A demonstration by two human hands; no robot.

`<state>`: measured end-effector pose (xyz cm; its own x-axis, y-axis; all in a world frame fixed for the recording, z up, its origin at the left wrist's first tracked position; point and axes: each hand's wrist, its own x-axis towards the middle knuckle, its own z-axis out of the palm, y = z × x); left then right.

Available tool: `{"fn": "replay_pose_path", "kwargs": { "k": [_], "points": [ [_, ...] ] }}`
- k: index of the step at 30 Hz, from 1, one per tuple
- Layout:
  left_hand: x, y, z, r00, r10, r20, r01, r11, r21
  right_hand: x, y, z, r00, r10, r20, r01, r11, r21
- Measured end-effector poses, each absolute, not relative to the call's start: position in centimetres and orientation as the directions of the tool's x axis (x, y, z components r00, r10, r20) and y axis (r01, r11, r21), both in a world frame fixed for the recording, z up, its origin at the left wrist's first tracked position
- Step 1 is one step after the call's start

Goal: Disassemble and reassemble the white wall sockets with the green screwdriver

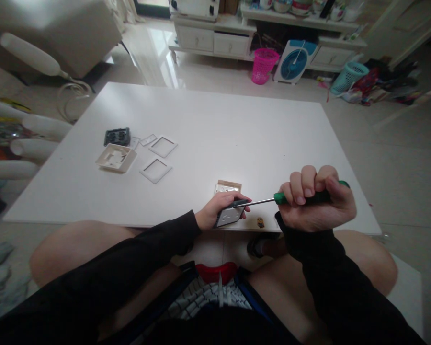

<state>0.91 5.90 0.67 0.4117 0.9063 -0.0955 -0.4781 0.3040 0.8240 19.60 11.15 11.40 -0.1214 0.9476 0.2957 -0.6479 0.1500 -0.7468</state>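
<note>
My left hand (224, 203) grips a wall socket (230, 217) with a white face and dark back, tilted at the table's near edge. In my right hand (314, 199) is a screwdriver (260, 202) with a green and black handle, fingers wrapped round it. Its metal shaft points left, and the tip meets the socket's upper edge; the exact contact spot is too small to make out. Just behind my left hand sits a pale box (229, 185), partly covered by it. A small brown and yellow piece (260, 222) lies between my hands near the edge.
On the left of the white table (219, 124) are a dark socket body (117, 137), a cream mounting box (115, 158), two square frames (156, 170) and small white plates (148, 140). Beyond stand a pink basket (264, 66), a blue fan (294, 63) and a white cabinet (232, 45).
</note>
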Motion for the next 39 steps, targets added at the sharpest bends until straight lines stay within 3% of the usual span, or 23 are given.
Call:
{"fn": "replay_pose_path", "kwargs": {
  "k": [6,12,19,26,29,35,39],
  "points": [
    [1.1,5.7,0.8,0.467,0.855,-0.225,-0.366,0.418,0.832,18.7,11.4,11.9,-0.228,0.938,0.261,-0.594,0.079,-0.800],
    [1.9,5.0,0.1,0.631,0.670,-0.391,-0.422,0.719,0.552,17.9,14.2,11.0,-0.250,0.966,-0.061,-0.558,-0.195,-0.806],
    [2.0,5.0,-0.5,0.712,0.589,-0.381,-0.422,0.794,0.438,17.9,15.9,9.5,-0.194,0.934,-0.299,-0.547,-0.356,-0.758],
    [2.2,4.9,-0.8,0.751,0.590,-0.297,-0.427,0.776,0.464,17.4,16.5,8.5,-0.230,0.873,-0.430,-0.520,-0.484,-0.704],
    [2.1,4.9,-0.8,0.745,0.584,-0.322,-0.448,0.796,0.406,17.5,16.3,8.7,-0.230,0.901,-0.368,-0.517,-0.434,-0.738],
    [1.7,5.3,-0.4,0.709,0.619,-0.338,-0.499,0.779,0.379,18.1,14.7,10.5,-0.151,0.986,-0.074,-0.543,-0.145,-0.827],
    [1.7,5.4,-0.1,0.674,0.637,-0.373,-0.513,0.767,0.385,17.9,13.8,10.8,-0.132,0.991,-0.005,-0.547,-0.077,-0.834]
  ]
}}
